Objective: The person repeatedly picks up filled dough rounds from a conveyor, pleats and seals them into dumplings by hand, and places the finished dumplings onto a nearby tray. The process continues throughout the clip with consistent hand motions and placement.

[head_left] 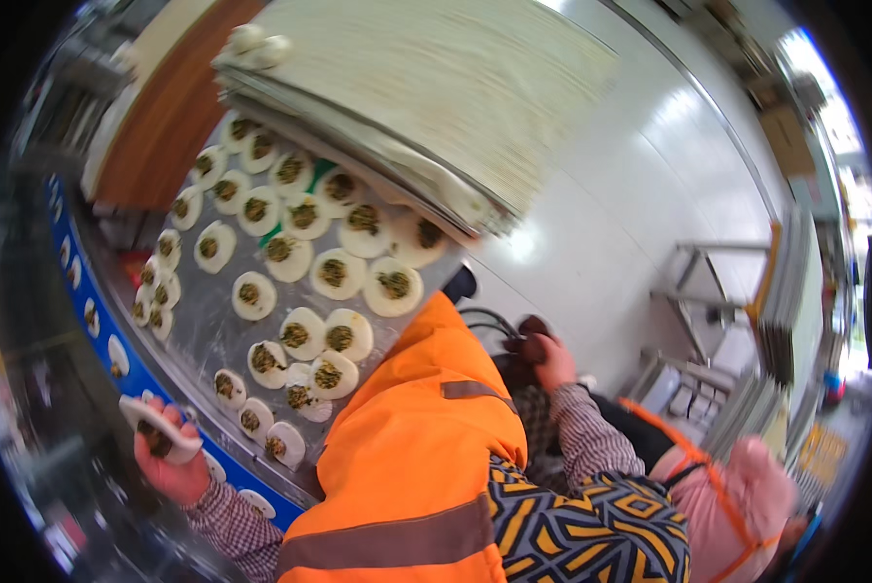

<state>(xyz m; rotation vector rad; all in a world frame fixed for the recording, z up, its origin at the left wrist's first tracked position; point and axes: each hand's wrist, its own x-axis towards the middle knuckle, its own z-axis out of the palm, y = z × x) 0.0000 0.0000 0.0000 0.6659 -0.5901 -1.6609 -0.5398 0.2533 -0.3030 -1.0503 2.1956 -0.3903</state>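
Dough rounds (285,260) beside probable board stack (407,87)

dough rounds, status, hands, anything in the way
Left hand holding filled round; right hand at brown object, grip unclear. More rounds on table. Pale stack hides part of it.

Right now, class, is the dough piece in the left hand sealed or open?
Open: the dough piece in the left hand shows dark filling uncovered. How folded, I cannot tell.

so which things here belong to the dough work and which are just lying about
In use:
dough round in the left hand
topped dough rounds on the metal table
blue strip

Apparently just around:
cardboard box
metal frame
stacked boards, right
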